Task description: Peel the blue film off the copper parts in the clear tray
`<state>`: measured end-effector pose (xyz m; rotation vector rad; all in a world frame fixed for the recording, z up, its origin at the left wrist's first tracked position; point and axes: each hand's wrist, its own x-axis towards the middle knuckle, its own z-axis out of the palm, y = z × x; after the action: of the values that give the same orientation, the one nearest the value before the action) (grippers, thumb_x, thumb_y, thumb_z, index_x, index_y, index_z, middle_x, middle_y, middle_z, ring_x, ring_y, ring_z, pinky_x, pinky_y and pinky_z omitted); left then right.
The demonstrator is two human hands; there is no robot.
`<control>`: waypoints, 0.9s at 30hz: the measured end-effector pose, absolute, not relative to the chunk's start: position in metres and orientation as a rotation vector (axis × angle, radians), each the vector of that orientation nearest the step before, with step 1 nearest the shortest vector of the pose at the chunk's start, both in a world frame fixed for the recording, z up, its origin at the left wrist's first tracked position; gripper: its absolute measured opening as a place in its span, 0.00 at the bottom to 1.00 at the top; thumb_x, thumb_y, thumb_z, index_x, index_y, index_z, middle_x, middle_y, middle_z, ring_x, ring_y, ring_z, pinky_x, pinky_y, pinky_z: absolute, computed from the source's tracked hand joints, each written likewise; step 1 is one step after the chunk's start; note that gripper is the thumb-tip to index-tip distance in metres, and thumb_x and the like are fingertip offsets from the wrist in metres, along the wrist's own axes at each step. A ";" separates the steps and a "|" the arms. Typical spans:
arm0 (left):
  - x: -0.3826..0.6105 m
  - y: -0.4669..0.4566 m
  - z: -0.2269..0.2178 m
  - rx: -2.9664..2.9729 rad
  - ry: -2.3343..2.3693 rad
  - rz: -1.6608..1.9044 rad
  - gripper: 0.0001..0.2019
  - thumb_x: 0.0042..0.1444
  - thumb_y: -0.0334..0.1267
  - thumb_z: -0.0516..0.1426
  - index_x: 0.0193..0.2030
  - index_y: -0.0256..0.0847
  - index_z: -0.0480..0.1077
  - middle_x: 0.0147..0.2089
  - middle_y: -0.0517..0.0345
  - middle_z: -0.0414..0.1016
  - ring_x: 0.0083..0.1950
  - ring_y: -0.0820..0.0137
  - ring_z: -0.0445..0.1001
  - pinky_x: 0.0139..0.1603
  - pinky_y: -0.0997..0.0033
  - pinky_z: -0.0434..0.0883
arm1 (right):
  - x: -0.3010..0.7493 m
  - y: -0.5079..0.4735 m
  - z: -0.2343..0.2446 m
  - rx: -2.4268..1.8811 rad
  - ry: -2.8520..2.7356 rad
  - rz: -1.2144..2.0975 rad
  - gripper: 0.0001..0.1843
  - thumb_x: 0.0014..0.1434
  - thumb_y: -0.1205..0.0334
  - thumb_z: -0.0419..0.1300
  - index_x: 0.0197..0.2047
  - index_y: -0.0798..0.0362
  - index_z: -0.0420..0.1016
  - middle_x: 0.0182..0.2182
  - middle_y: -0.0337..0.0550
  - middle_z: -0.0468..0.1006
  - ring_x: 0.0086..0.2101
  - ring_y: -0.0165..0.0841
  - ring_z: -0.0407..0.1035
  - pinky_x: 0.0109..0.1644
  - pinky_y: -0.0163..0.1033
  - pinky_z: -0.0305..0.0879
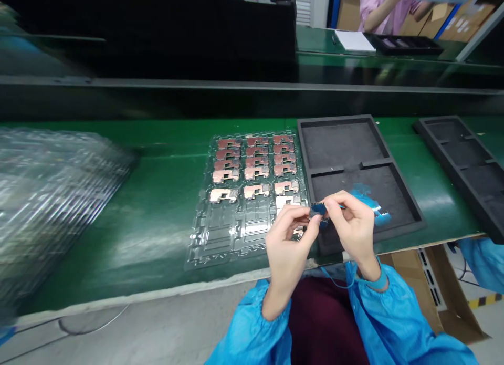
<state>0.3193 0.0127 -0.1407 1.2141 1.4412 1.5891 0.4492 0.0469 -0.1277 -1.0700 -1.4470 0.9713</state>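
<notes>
My left hand (289, 239) and my right hand (352, 223) meet over the near edge of the green belt, both pinching one small flat part with blue film (318, 210) between fingertips. Just left of them lies a clear plastic blister tray (220, 233) holding several copper-coloured metal parts (255, 163); its nearest pockets are empty. Behind my right hand sits a black foam tray (342, 142) with two compartments. Scraps of blue film (374, 205) lie in its near compartment.
A stack of clear blister trays (51, 191) lies blurred at the left. A second black foam tray (464, 165) sits at the right. A cardboard box (441, 291) stands below the belt's edge. Across the line, another person in pink (388, 8) works by a black tray.
</notes>
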 end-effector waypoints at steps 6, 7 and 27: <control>0.318 0.009 -0.140 1.207 1.498 1.627 0.03 0.61 0.34 0.66 0.37 0.41 0.77 0.38 0.56 0.81 0.39 0.68 0.81 0.39 0.71 0.80 | 0.455 0.046 -0.122 -1.059 -1.775 0.395 0.13 0.71 0.62 0.66 0.57 0.41 0.84 0.47 0.46 0.83 0.47 0.42 0.80 0.51 0.50 0.82; 0.318 0.008 -0.140 1.231 1.510 1.637 0.03 0.61 0.34 0.66 0.37 0.42 0.77 0.38 0.56 0.81 0.40 0.67 0.81 0.39 0.71 0.80 | 0.457 0.046 -0.122 -1.054 -1.824 0.253 0.14 0.71 0.64 0.66 0.56 0.39 0.85 0.45 0.46 0.84 0.45 0.42 0.79 0.51 0.51 0.81; 0.319 -0.009 -0.134 1.312 1.447 1.764 0.07 0.62 0.26 0.66 0.38 0.44 0.79 0.38 0.59 0.81 0.41 0.69 0.80 0.42 0.71 0.79 | 0.465 0.036 -0.113 -0.770 -2.061 -0.367 0.13 0.71 0.68 0.67 0.52 0.39 0.85 0.34 0.35 0.86 0.34 0.35 0.78 0.42 0.39 0.81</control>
<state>0.3190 -0.0085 -0.1337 1.3119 1.4467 1.7635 0.4650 0.0362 -0.1126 -0.7704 -2.0614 -0.3667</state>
